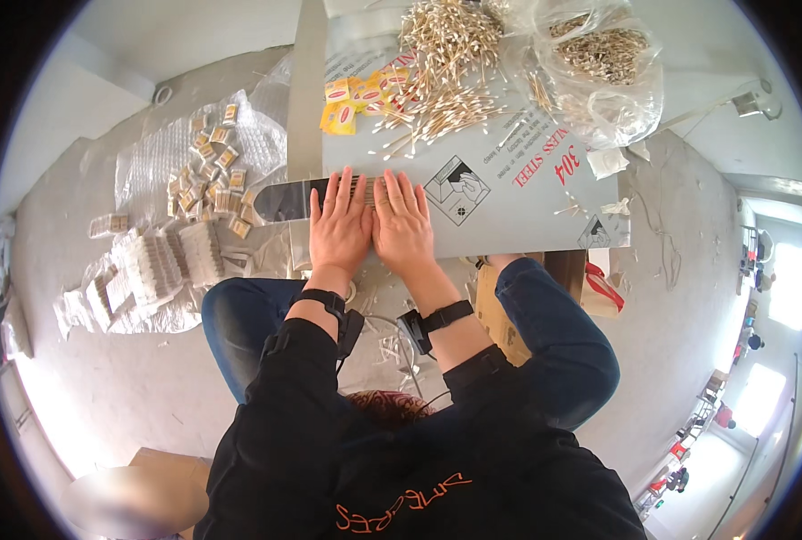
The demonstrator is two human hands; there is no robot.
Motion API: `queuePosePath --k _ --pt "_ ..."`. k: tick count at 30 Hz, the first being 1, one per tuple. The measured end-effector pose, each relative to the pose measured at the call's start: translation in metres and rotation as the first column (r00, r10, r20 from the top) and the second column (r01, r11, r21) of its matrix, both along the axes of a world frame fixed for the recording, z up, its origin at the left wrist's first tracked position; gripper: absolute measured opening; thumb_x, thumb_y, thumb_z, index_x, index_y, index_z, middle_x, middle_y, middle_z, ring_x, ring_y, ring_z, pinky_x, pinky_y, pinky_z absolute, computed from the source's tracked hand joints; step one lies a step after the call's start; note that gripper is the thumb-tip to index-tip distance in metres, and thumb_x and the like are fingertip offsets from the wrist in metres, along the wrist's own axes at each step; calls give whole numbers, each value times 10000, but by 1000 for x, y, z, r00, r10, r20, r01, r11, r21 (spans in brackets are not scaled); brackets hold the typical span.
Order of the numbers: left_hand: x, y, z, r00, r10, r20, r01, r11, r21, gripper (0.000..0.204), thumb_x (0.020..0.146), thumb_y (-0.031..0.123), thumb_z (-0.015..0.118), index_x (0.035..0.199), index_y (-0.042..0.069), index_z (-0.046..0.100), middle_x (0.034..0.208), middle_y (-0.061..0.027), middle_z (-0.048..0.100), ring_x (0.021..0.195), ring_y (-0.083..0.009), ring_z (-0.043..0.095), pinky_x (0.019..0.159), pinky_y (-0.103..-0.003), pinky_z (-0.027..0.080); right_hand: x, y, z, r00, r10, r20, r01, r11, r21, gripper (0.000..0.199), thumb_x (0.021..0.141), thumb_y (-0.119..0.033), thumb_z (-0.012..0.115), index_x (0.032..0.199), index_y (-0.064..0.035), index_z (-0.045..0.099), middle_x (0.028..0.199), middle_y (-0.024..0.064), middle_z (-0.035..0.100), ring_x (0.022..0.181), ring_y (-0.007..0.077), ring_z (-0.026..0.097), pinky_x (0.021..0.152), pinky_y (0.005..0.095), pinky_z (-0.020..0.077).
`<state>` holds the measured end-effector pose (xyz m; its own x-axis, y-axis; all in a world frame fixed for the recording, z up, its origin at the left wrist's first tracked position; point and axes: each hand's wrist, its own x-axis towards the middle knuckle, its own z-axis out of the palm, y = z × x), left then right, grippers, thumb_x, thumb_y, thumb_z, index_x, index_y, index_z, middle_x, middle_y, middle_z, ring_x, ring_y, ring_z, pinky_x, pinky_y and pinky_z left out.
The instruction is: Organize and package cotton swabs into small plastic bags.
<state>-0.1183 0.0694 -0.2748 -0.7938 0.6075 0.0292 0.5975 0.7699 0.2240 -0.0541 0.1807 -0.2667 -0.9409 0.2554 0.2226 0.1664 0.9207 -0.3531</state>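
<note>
Side by side, my left hand (340, 220) and my right hand (403, 225) lie flat near the front edge of the table (509, 220), fingers stretched forward. Between and beneath the fingers shows a row of thin cotton swabs (370, 187), mostly covered by the hands. A dark, glossy strip with a rounded end (281, 202) reaches out to the left from under my left hand. Ahead of the fingers is a big loose heap of cotton swabs (450, 45), with yellow packets (340, 117) at its left side.
A clear plastic bag (612, 112) with more swabs stands at the far right of the table, near white scraps (608, 162). On the floor at left, small boxes (212, 180) lie on bubble wrap beside stacked white packs (149, 265). A cardboard box (500, 315) sits below the table.
</note>
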Motion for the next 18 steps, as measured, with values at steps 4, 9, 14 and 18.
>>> queuePosePath --k 4,9,14,18 --pt "1 1 -1 1000 -7 5 7 1000 -11 507 998 323 377 1478 161 360 1558 -46 281 1449 -237 232 1174 -496 167 3 2 -4 999 10 -52 -13 998 -54 488 910 -207 493 1357 -11 496 1457 144 436 1351 332 399 1127 508 271" --pt "-1 1 -2 1000 -4 -14 4 1000 -20 516 1003 319 361 1485 137 341 1560 -51 280 1454 -235 223 1177 -484 165 -1 1 3 1000 7 -3 -6 1000 30 504 908 -195 489 1376 -8 480 1471 148 424 1374 308 383 1126 510 273" --pt "-1 0 -4 1000 -7 -10 6 1000 -30 530 1002 320 363 1488 110 328 1561 -59 278 1456 -230 221 1180 -479 161 2 3 -2 1000 30 3 -30 1000 -2 521 917 -196 478 1405 -20 443 1484 148 404 1386 308 362 1140 510 240" --pt "0 1 -8 1000 -5 -24 5 1000 2 526 1000 309 371 1487 116 333 1557 -59 289 1455 -223 226 1178 -482 165 3 2 -2 1000 11 3 -11 1000 6 525 916 -198 479 1409 -21 440 1487 148 403 1389 302 362 1145 513 225"
